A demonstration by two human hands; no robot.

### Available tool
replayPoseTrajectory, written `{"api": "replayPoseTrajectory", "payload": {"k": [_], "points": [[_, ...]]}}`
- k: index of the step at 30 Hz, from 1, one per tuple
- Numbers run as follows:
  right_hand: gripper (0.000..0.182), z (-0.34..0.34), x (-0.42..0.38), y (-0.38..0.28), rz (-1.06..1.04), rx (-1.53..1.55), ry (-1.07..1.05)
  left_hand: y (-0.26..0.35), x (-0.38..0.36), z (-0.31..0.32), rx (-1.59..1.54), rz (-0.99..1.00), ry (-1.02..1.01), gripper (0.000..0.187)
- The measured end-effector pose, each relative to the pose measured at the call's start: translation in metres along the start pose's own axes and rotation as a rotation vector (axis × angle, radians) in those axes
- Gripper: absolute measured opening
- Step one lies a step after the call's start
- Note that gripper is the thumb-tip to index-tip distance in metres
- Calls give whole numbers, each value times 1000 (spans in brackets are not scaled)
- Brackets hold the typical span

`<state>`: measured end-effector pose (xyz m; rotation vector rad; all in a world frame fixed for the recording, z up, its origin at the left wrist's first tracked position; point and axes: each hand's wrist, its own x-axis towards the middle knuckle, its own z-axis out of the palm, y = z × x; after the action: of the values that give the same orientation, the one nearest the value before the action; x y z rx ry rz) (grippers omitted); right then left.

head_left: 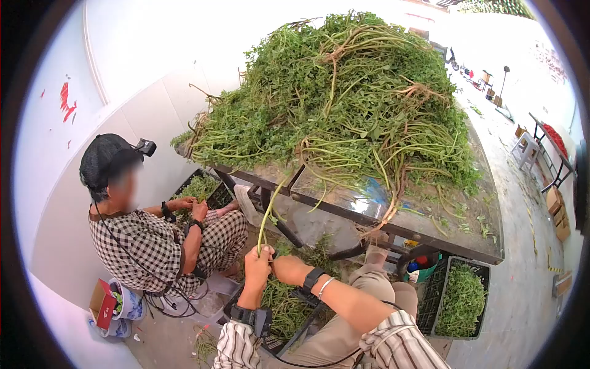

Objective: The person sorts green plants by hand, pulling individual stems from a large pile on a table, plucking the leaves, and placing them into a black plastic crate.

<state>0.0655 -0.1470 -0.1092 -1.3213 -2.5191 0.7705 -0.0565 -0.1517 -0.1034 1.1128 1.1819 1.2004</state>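
Note:
A long green plant stem (268, 211) rises from my left hand (257, 265), which is closed around its lower end. My right hand (289, 270) is closed too and pressed close against the left; what its fingers grip is hidden. Below both hands, a black crate (302, 331) holds loose green stems and leaves (289, 307). Above them, a large heap of leafy green plants (344, 92) covers much of the table (393, 222), some with pale roots. One rooty stem (389, 212) hangs over the table's front edge.
A co-worker (138, 246) in a checked shirt sits at left, handling greens over another crate (218, 195). A crate of greens (461, 301) stands at right beside a green tub (423, 270). Buckets with a red box (103, 301) sit at lower left. A cable runs across my lap.

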Motion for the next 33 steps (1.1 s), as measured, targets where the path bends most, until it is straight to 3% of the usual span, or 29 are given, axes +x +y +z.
{"api": "replayPoseTrajectory", "payload": {"k": [8,12,17,21,26,29,33], "points": [[13,2,7,2,75,-109,-18,4,-4,1,-275,-86,139,18],[14,4,9,4,86,-96,25,13,-2,0,-202,-55,183,20],[8,9,8,5,-83,-11,195,14,2,-8,-222,2,181,18],[9,3,5,-6,-109,-43,122,20,6,-15,-96,17,224,18],[9,11,7,-3,-130,-48,153,3,24,-19,-15,261,156,20],[8,5,5,-6,-116,-17,96,24,9,-6,-250,129,57,19],[6,8,6,-6,-120,-48,125,29,7,-5,-318,46,60,19]]}}
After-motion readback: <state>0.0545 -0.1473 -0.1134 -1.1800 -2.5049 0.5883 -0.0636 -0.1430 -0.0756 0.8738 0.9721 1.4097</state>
